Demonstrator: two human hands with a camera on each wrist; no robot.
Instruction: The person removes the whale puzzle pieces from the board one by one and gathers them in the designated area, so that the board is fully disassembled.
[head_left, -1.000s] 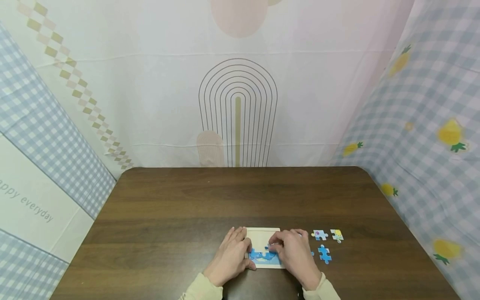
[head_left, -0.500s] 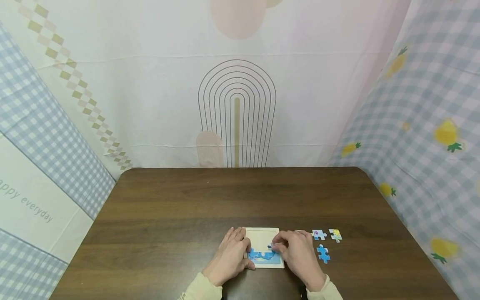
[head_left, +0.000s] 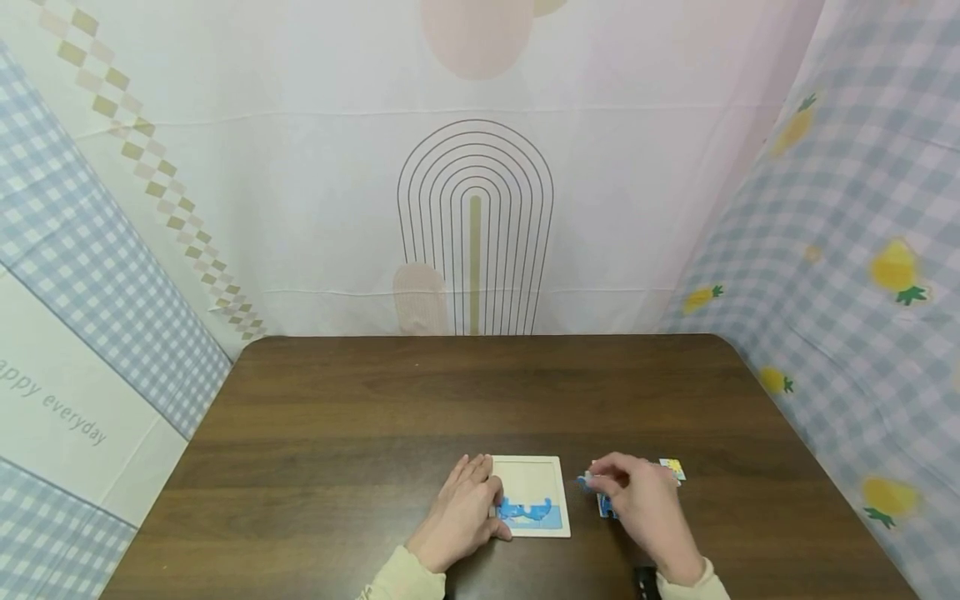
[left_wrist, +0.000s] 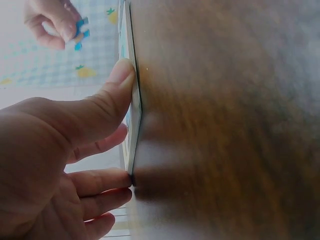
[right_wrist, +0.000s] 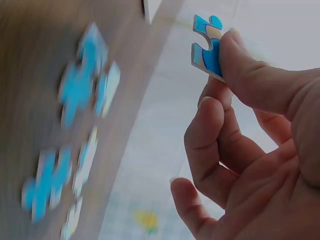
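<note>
A pale wooden puzzle tray (head_left: 527, 465) lies on the table with blue pieces (head_left: 528, 511) fitted along its near part; its far part shows bare backing. My left hand (head_left: 468, 508) holds the tray at its near left corner, thumb at the near edge and fingers along the left side, as the left wrist view shows. To the right of the tray, my right hand (head_left: 641, 500) is raised, pinching a blue jigsaw piece (right_wrist: 212, 55) between thumb and fingers. In the right wrist view, several loose jigsaw pieces (right_wrist: 80, 82) lie below, blurred; the head view hides most of them behind that hand.
A yellow-and-white jigsaw piece (head_left: 672, 467) lies beyond the right hand. The brown wooden table (head_left: 337, 417) extends to a white patterned cloth (head_left: 322, 208) at the back. Checked cloth (head_left: 840, 333) hangs along the right side.
The right hand has moved right, off the tray, carrying the jigsaw piece with it and now covering loose pieces seen before. The left hand has stayed on the tray.
</note>
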